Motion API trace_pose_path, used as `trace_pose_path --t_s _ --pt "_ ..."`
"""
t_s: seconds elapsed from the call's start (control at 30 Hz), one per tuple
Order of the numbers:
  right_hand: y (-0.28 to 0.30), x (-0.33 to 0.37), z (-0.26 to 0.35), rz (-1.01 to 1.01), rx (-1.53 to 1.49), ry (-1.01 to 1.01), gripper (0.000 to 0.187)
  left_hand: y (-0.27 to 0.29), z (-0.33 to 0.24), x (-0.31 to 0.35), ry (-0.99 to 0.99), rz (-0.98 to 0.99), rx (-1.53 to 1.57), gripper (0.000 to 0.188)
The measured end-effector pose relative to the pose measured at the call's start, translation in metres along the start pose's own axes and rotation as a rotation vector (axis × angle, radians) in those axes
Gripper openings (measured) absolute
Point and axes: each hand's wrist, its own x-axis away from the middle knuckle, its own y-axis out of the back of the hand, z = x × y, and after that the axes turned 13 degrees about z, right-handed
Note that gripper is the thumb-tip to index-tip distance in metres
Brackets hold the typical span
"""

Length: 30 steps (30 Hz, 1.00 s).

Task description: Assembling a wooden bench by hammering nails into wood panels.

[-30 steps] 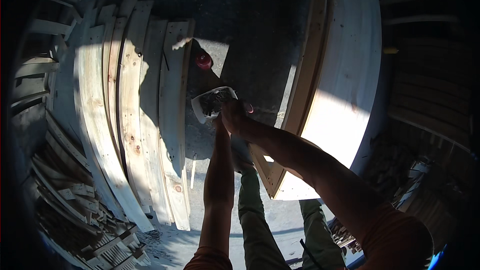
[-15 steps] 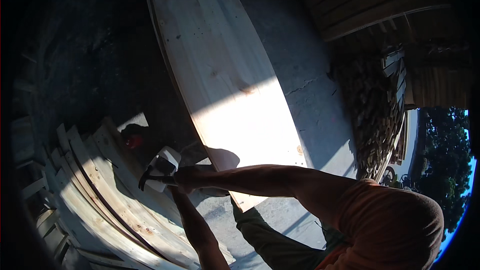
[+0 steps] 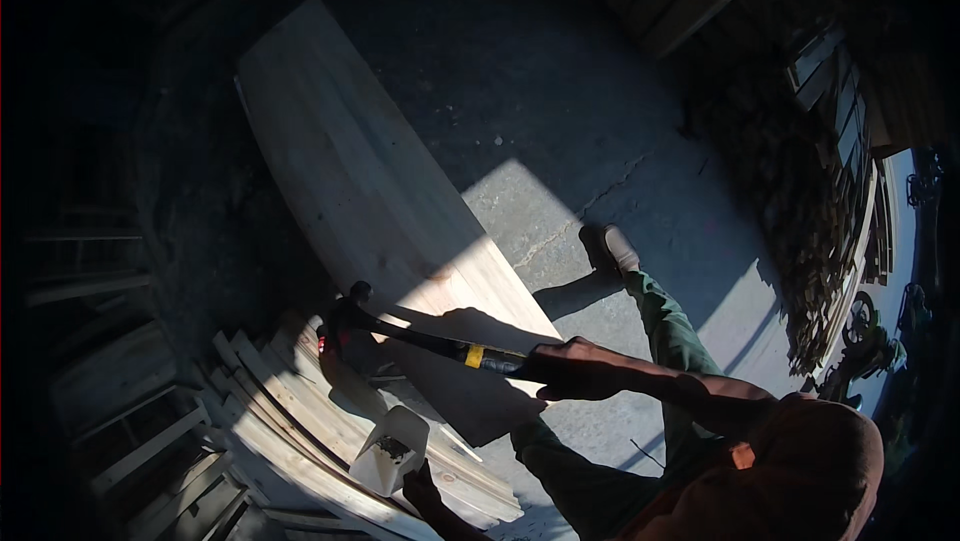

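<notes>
My right hand (image 3: 578, 369) is closed around the black grip of a claw hammer (image 3: 425, 339) with a yellow band. The hammer reaches leftward over the near end of a long, pale wooden panel (image 3: 370, 191), its head past the panel's left edge. Down and to the left, my left hand (image 3: 422, 487) grips a white plastic container (image 3: 410, 428) with an open top; small dark pieces, perhaps nails, lie inside. Most of the left fingers are hidden behind the container. Sunlight falls on part of the panel, and its near end lies in shadow.
Several loose boards (image 3: 300, 441) lie at the lower left, below the panel. Stacked wood pieces (image 3: 800, 241) rise on the right. My shoe (image 3: 620, 248) stands on the concrete floor (image 3: 530, 211). A small red thing (image 3: 321, 339) shows beside the hammer head.
My hands were together beside the container and have come apart. My right hand now holds the hammer out over the panel; my left keeps the container lower down. The view has shifted too.
</notes>
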Motion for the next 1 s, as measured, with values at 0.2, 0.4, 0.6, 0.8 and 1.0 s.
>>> trace_pose_path --t_s 0.2,0.4,0.6,0.8,1.0 --pt "0.181 0.060 -0.128 -0.302 -0.080 -0.253 0.037 0.009 -0.136 0.066 0.103 -0.075 -0.138 0.028" --pt "0.359 0.122 -0.281 -0.446 -0.030 -0.671 0.029 0.031 -0.287 0.098 0.126 0.037 -0.068 0.034" --pt "0.462 0.122 -0.365 -0.506 0.079 -0.890 0.035 0.008 -0.428 0.011 0.631 -0.141 1.533 0.041" --pt "0.497 0.011 -0.429 -0.553 0.238 -0.889 0.034 -0.155 -0.494 -0.139 0.149 0.289 0.869 0.036" --pt "0.541 -0.136 -0.514 -0.548 0.411 -0.833 0.031 -0.247 -0.571 -0.333 0.333 0.347 1.411 0.033"
